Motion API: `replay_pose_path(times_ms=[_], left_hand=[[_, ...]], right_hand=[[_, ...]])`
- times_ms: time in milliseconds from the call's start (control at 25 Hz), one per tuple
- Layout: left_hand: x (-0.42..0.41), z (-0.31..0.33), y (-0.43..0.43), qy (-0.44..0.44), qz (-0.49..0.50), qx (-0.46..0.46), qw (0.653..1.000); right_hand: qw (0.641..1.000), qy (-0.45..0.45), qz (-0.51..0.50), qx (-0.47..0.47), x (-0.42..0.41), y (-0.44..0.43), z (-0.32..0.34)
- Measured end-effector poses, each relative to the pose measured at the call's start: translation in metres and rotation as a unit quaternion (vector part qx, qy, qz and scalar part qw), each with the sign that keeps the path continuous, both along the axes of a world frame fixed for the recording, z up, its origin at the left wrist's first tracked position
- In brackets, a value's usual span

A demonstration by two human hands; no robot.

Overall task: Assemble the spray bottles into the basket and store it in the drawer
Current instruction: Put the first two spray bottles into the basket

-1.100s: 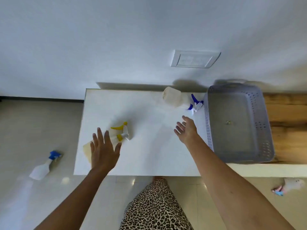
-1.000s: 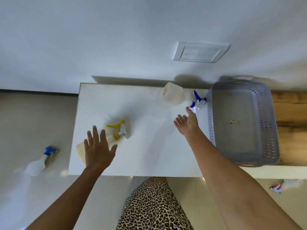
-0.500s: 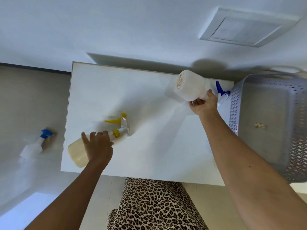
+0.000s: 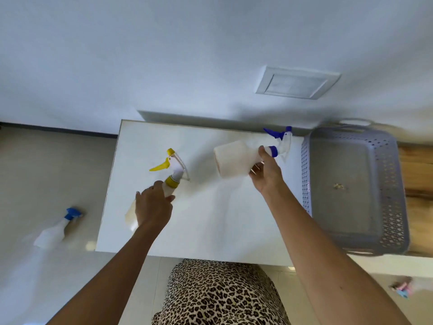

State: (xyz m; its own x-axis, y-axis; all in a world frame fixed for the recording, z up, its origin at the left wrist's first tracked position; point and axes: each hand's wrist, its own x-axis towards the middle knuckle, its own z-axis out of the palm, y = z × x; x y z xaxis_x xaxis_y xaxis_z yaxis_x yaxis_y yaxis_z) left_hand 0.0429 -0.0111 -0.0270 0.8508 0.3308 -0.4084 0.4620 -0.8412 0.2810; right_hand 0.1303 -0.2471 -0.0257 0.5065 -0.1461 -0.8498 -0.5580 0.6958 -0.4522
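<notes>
My left hand (image 4: 152,207) is closed around the body of a pale spray bottle with a yellow trigger head (image 4: 172,171), lifted above the left part of the white table (image 4: 210,219). My right hand (image 4: 266,175) grips a white spray bottle with a blue trigger head (image 4: 236,160) near its neck, held sideways above the table, nozzle toward the basket. The grey perforated basket (image 4: 389,184) sits to the right, with nothing in it but a small speck.
A blue-headed spray bottle (image 4: 55,229) lies on the floor to the left. Another small bottle with a pink and blue head (image 4: 405,288) lies on the floor at lower right. A wooden surface (image 4: 419,174) shows beyond the basket. The wall rises behind the table.
Both hands went from open above the table to closing on a bottle each. Both bottles are now lifted off the table, the yellow one raised and turned head-up.
</notes>
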Motion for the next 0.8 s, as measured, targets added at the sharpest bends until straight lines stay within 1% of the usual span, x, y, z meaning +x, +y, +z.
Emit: replay_pose_path(times_ms=[80, 160, 360, 480, 560, 680, 800], left_hand=[[-0.005, 0.028, -0.013, -0.038, 0.040, -0.076, 0.996], [-0.015, 0.053, -0.029, -0.067, 0.032, -0.146, 0.986], [-0.050, 0.108, -0.081, -0.102, 0.016, -0.253, 0.962], [-0.072, 0.137, -0.121, -0.106, -0.014, -0.295, 0.950], [-0.079, 0.149, -0.148, -0.110, -0.032, -0.317, 0.942], [-0.085, 0.157, -0.188, -0.125, -0.039, -0.343, 0.930], [-0.086, 0.156, -0.234, -0.134, -0.053, -0.372, 0.917]], right_hand=[[0.999, -0.020, 0.015, -0.041, -0.020, 0.001, 0.027], [0.995, -0.041, 0.016, -0.088, -0.045, -0.004, 0.055], [0.970, -0.102, 0.030, -0.220, -0.116, -0.035, 0.116], [0.953, -0.094, 0.023, -0.289, -0.161, -0.072, 0.148], [0.940, -0.100, 0.021, -0.325, -0.185, -0.101, 0.157], [0.919, -0.107, -0.005, -0.380, -0.206, -0.149, 0.157], [0.900, -0.091, -0.014, -0.425, -0.215, -0.201, 0.147]])
